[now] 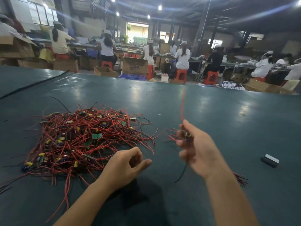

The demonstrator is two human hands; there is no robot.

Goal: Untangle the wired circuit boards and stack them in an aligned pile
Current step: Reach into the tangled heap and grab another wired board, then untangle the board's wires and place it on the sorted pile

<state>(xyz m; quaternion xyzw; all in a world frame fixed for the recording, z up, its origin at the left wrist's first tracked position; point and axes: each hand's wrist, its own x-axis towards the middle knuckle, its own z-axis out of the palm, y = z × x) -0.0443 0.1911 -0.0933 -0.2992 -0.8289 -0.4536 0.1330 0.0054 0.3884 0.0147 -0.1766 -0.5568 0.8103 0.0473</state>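
Note:
A big tangled heap of small circuit boards with red and black wires (81, 139) lies on the dark green table (146, 98), left of centre. My right hand (195, 149) is raised to the right of the heap and grips a small wired circuit board (187, 136); its red wires stick upward and leftward, and a black wire hangs below the hand. My left hand (125, 167) hovers at the heap's near right edge, fingers curled, holding nothing that I can see. A few more wire ends (241, 178) show behind my right forearm.
A small dark block with a silvery top (270, 160) lies on the table at the right. Beyond the table's far edge, several people sit on orange stools at workbenches among cardboard boxes.

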